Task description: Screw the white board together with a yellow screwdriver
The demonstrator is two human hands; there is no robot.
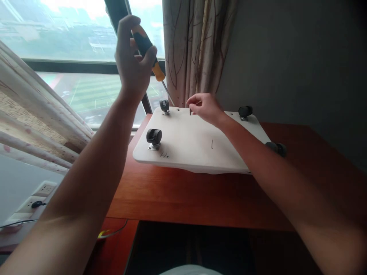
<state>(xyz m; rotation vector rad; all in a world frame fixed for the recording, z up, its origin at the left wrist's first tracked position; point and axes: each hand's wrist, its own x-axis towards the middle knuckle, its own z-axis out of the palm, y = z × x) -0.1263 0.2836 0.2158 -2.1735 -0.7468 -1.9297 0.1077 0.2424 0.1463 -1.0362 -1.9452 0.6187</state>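
My left hand (133, 57) is raised at the window side, its fingers wrapped round the orange and black handle of a screwdriver (143, 42). The screwdriver's thin shaft slants down to the right, its tip near the far edge of a white board (189, 141). Over that far edge, my right hand (205, 108) pinches a small dark screw (190, 112) that points downward. Black casters on metal plates stand up from the board's corners: a far left caster (164, 105), a near left caster (154, 136), a far right caster (245, 111) and a near right caster (276, 148), partly behind my right forearm.
The board lies on a reddish wooden table (177, 194). Behind it hang a patterned curtain (197, 49) and a window (71, 34); another curtain (31, 95) is at left. Wall sockets (36, 196) with a black plug and a cable are at lower left.
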